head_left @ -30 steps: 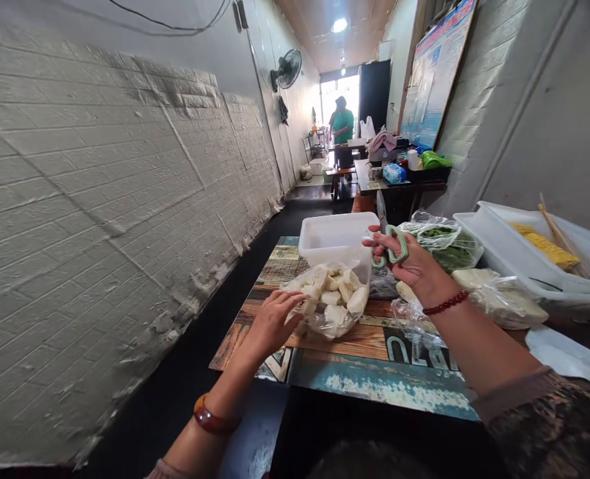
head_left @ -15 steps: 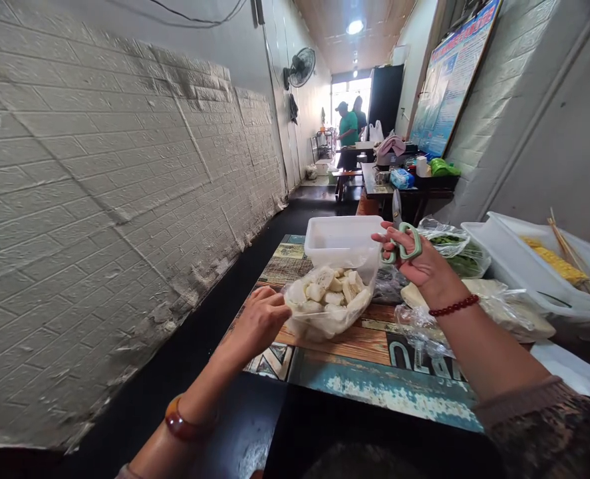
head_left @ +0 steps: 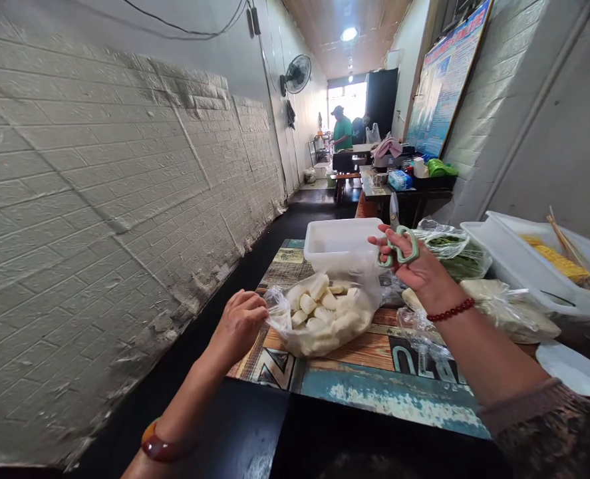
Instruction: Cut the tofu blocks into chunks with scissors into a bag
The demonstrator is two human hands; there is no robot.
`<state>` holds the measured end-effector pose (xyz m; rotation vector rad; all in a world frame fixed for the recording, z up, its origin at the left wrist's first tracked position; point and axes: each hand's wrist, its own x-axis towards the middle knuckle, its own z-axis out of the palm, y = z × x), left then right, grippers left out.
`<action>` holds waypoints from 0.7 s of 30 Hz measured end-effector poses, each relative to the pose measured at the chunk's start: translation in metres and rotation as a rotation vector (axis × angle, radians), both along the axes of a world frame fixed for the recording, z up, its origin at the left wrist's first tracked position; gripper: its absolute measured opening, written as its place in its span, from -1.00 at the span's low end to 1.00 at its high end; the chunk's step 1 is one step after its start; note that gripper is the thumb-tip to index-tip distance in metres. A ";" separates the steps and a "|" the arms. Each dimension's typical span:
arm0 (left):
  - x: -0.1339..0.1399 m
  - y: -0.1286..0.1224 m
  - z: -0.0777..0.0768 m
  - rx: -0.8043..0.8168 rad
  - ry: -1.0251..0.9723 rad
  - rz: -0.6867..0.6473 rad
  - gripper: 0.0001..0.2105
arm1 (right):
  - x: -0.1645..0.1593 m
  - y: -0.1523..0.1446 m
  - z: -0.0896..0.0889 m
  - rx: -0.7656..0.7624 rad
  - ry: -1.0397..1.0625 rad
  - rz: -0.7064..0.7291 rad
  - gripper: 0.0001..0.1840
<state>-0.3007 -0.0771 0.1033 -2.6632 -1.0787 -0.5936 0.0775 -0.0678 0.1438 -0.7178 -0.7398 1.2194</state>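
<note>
My left hand [head_left: 243, 324] is closed on the left edge of a clear plastic bag [head_left: 319, 342], pulling its film out to the side. Pale, chunky pieces of food [head_left: 317, 303] fill the bag, which lies open at the top on the table. Above and right of it, my right hand [head_left: 414, 263] holds scissors [head_left: 399, 246] with light green handles, the blades pointing up and away from me. The fingers run through the handle loops. Behind the bag stands a white plastic tub [head_left: 343, 234], its front partly covered by the bag's film.
On the right are a bag of green leaves [head_left: 457, 253], flat pale packs [head_left: 509, 313] in plastic, and white bins [head_left: 539, 266] with corn and sticks. The patterned table [head_left: 374, 396] ends near me. Farther off, a person in green [head_left: 343, 130] stands by another table.
My left hand has moved left and slightly down, drawing the bag's edge out and widening its mouth. The scissors stay raised, shifted slightly with the view.
</note>
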 end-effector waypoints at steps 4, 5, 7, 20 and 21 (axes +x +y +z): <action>0.016 -0.009 0.014 -0.009 -0.212 -0.033 -0.76 | 0.000 -0.001 -0.008 0.022 -0.006 0.043 -0.58; 0.024 -0.011 0.019 -0.026 -0.279 -0.047 -0.75 | 0.000 -0.001 -0.008 0.034 -0.006 0.049 -0.58; 0.043 -0.013 0.024 -0.155 -0.333 -0.126 -0.73 | -0.002 -0.002 -0.005 0.049 0.008 0.042 -0.58; 0.150 0.108 -0.043 -0.113 -0.056 -0.303 -0.73 | -0.005 -0.004 -0.012 0.062 0.116 0.096 -0.62; 0.153 0.108 -0.043 -0.100 -0.054 -0.270 -0.72 | -0.006 -0.004 -0.013 0.051 0.122 0.093 -0.61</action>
